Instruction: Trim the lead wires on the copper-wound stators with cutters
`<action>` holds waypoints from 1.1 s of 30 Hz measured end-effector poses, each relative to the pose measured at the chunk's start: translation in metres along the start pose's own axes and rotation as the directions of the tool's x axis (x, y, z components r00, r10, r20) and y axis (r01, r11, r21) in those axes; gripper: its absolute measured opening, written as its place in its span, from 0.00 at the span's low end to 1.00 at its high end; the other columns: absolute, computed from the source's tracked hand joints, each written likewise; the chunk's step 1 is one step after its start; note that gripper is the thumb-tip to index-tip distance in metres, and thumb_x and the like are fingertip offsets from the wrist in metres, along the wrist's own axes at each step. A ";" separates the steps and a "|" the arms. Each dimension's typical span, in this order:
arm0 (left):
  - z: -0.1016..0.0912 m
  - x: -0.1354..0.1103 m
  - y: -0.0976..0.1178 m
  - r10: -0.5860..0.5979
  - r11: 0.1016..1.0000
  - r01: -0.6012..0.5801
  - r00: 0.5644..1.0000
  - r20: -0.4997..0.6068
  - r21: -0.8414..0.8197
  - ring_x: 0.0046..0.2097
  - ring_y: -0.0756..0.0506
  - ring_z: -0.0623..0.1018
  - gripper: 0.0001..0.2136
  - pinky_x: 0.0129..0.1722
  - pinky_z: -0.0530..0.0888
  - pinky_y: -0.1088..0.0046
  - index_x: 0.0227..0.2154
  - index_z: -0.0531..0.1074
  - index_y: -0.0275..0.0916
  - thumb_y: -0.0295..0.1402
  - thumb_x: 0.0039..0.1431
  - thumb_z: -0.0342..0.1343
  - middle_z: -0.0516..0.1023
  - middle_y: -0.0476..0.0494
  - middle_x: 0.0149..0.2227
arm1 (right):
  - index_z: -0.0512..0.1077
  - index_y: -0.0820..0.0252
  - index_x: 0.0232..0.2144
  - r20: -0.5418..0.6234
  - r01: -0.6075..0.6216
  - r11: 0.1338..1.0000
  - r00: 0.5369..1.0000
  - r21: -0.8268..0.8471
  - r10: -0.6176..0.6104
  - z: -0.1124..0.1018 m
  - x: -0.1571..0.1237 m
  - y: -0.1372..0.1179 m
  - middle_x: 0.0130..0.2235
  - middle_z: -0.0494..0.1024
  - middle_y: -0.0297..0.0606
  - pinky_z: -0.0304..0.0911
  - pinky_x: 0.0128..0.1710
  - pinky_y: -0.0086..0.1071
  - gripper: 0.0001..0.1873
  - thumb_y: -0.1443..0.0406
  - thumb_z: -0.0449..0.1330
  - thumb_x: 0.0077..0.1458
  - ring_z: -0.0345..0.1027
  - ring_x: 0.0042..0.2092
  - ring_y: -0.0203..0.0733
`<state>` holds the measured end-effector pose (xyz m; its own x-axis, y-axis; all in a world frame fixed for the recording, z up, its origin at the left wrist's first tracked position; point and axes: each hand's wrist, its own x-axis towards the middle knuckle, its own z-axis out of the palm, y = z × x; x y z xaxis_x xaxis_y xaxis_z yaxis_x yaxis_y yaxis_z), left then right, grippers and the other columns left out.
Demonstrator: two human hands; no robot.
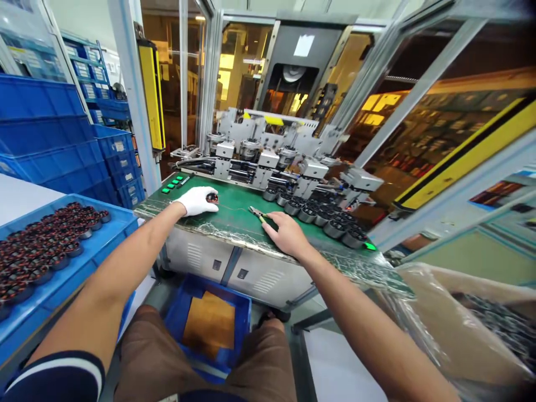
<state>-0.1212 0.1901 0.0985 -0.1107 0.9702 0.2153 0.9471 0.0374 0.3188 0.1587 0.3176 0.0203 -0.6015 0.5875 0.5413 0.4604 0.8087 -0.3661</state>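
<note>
In a white glove, my left hand [196, 201] is closed around a small round motor stator [212, 198] with copper-coloured windings, over the left part of the green work mat [234, 220]. My bare right hand [288, 233] grips a pair of cutting pliers [257, 214] with green handles, their jaws pointing left toward the stator. A thin wire [234, 209] shows faintly on the mat between stator and pliers. Beyond my right hand stands a row of dark round motor parts [317, 214] along the machine's front.
A metal fixture machine [268, 159] spans the back of the bench. To the left, a blue tray [121, 220] holds many stators, with stacked blue crates [46, 139] behind. A lined carton [435, 312] of metal parts stands right. Below lies a blue bin [243, 329] with cardboard.
</note>
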 end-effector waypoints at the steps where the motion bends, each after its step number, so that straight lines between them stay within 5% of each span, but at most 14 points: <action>1: 0.002 -0.012 0.008 0.012 1.000 -0.012 1.000 -0.024 -0.010 0.54 0.36 0.78 0.25 0.56 0.72 0.62 0.52 0.73 0.32 0.39 0.52 0.64 0.79 0.34 0.53 | 0.75 0.69 0.45 -0.049 -0.007 0.999 0.999 0.035 0.009 -0.005 -0.003 -0.006 0.51 0.75 0.58 0.63 0.58 0.53 0.23 0.54 0.57 0.58 0.68 0.53 0.58; 4: 0.015 -0.075 0.039 0.043 0.997 -0.048 0.994 -0.102 -0.054 0.52 0.40 0.78 0.20 0.55 0.72 0.66 0.50 0.72 0.37 0.36 0.55 0.62 0.79 0.40 0.51 | 0.72 0.66 0.47 -0.121 0.019 0.981 0.993 0.195 0.005 -0.018 -0.027 -0.046 0.49 0.76 0.54 0.69 0.52 0.47 0.24 0.50 0.57 0.60 0.71 0.49 0.52; 7: 0.035 -0.146 0.077 0.111 0.976 -0.138 0.981 -0.158 -0.168 0.48 0.41 0.80 0.16 0.50 0.75 0.64 0.47 0.71 0.40 0.32 0.55 0.60 0.79 0.42 0.47 | 0.72 0.60 0.40 0.093 0.029 0.844 0.991 0.535 -0.093 -0.027 -0.068 -0.102 0.35 0.78 0.38 0.71 0.36 0.31 0.17 0.52 0.62 0.60 0.72 0.35 0.39; 10: 0.052 -0.195 0.101 0.202 0.948 -0.230 0.969 -0.143 -0.221 0.44 0.40 0.81 0.11 0.44 0.76 0.65 0.43 0.70 0.39 0.31 0.58 0.57 0.80 0.41 0.44 | 0.72 0.59 0.31 0.281 -0.078 0.727 0.946 0.683 -0.163 -0.032 -0.103 -0.143 0.28 0.74 0.32 0.64 0.29 0.27 0.10 0.59 0.63 0.62 0.69 0.29 0.34; 12: 0.059 -0.212 0.105 0.220 0.945 -0.247 0.965 -0.143 -0.213 0.43 0.40 0.82 0.09 0.43 0.77 0.65 0.43 0.70 0.38 0.32 0.60 0.55 0.80 0.38 0.45 | 0.72 0.58 0.31 0.296 -0.042 0.731 0.929 0.681 -0.222 -0.034 -0.116 -0.153 0.28 0.74 0.32 0.63 0.29 0.27 0.09 0.64 0.59 0.65 0.68 0.29 0.33; 14: 0.064 -0.222 0.102 0.256 0.928 -0.296 0.948 -0.187 -0.227 0.44 0.38 0.82 0.12 0.44 0.78 0.63 0.48 0.70 0.38 0.34 0.62 0.56 0.81 0.35 0.48 | 0.72 0.58 0.35 0.234 0.127 0.740 0.902 0.661 -0.364 -0.037 -0.120 -0.152 0.30 0.74 0.34 0.64 0.30 0.28 0.07 0.69 0.56 0.66 0.68 0.30 0.34; 18: 0.067 -0.228 0.094 0.391 0.729 -0.476 0.879 -0.272 -0.492 0.48 0.40 0.82 0.23 0.47 0.79 0.66 0.57 0.65 0.40 0.36 0.61 0.61 0.81 0.33 0.49 | 0.70 0.61 0.42 0.090 0.591 0.660 0.710 0.465 -0.699 -0.052 -0.118 -0.140 0.33 0.78 0.41 0.67 0.30 0.33 0.10 0.75 0.52 0.63 0.69 0.31 0.40; 21: 0.065 -0.230 0.094 0.395 0.607 -0.455 0.884 -0.250 -0.651 0.48 0.41 0.82 0.16 0.48 0.80 0.69 0.49 0.71 0.41 0.34 0.59 0.64 0.81 0.33 0.47 | 0.70 0.62 0.45 0.137 0.680 0.621 0.624 0.389 -0.769 -0.063 -0.118 -0.131 0.33 0.79 0.44 0.69 0.29 0.35 0.12 0.74 0.50 0.64 0.71 0.31 0.42; 25: 0.065 -0.233 0.092 0.188 0.619 -0.412 0.904 -0.383 -0.668 0.48 0.41 0.82 0.19 0.49 0.79 0.67 0.45 0.72 0.40 0.35 0.51 0.70 0.81 0.34 0.45 | 0.71 0.60 0.47 0.082 0.656 0.674 0.693 0.340 -0.716 -0.062 -0.121 -0.121 0.32 0.78 0.42 0.68 0.29 0.35 0.14 0.75 0.53 0.62 0.71 0.31 0.43; 28: 0.070 -0.230 0.093 0.031 0.719 -0.373 0.860 -0.509 -0.586 0.49 0.40 0.81 0.24 0.51 0.79 0.64 0.50 0.71 0.41 0.37 0.51 0.70 0.80 0.33 0.48 | 0.72 0.59 0.49 -0.015 0.572 0.749 0.798 0.333 -0.603 -0.054 -0.128 -0.131 0.36 0.77 0.44 0.69 0.32 0.36 0.14 0.70 0.62 0.61 0.72 0.35 0.44; 30: 0.074 -0.227 0.097 0.032 0.774 -0.362 0.842 -0.538 -0.520 0.50 0.40 0.81 0.23 0.51 0.79 0.63 0.51 0.70 0.41 0.36 0.54 0.67 0.79 0.33 0.49 | 0.71 0.59 0.52 -0.061 0.519 0.749 0.836 0.413 -0.546 -0.047 -0.133 -0.146 0.39 0.76 0.46 0.70 0.35 0.39 0.18 0.65 0.66 0.60 0.72 0.38 0.46; 33: 0.079 -0.224 0.104 0.053 0.787 -0.359 0.849 -0.525 -0.501 0.50 0.41 0.81 0.20 0.50 0.79 0.65 0.51 0.71 0.41 0.34 0.56 0.65 0.78 0.33 0.51 | 0.73 0.58 0.47 -0.123 0.455 0.690 0.872 0.562 -0.474 -0.036 -0.136 -0.169 0.36 0.74 0.42 0.69 0.36 0.41 0.14 0.73 0.61 0.59 0.69 0.36 0.43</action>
<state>0.0256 -0.0050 0.0107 -0.2019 0.7006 0.6844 0.6343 -0.4389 0.6364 0.1866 0.0997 0.0359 -0.6625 0.1248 0.7386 -0.3230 0.8420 -0.4320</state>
